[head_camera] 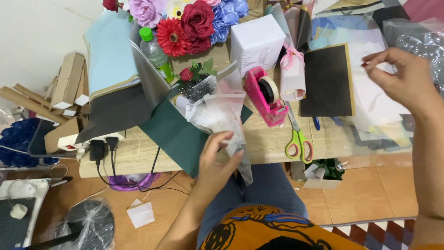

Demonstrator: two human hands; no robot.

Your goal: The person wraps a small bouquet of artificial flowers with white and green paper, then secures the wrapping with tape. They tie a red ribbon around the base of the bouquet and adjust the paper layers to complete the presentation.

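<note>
**Small bouquet half wrapped, left hand on the wrap**

- Small bouquet (196, 78): one red rose with green sprigs and dark glittery filler, lying on the worktop (268, 139) near its front edge, heads pointing away from the person.
- White translucent wrap (222, 113) is loosely bunched round the stems; green paper sheet (173, 132) lies under it, one corner hanging over the edge.
- Left hand (215, 159): fingers closed on the lower end of the white wrap, pinching it at the stem end.
- Right hand (407, 78): raised over the right side, thumb and forefinger pinched together. Possibly a bit of clear tape between them; too thin to tell.
- Progress, my read: inner layer on, not visibly fastened. Green outer sheet not folded up. No ribbon or tie on it.
- Just right of the bouquet: pink tape dispenser (266, 95), then green-handled scissors (298, 141), black sheet (328, 81).
- Further back: white box (256, 41), big artificial flowers (194, 21), green-capped bottle (155, 53).
- Left: stacked blue and grey paper (113, 78), power strip (92, 143).
</note>
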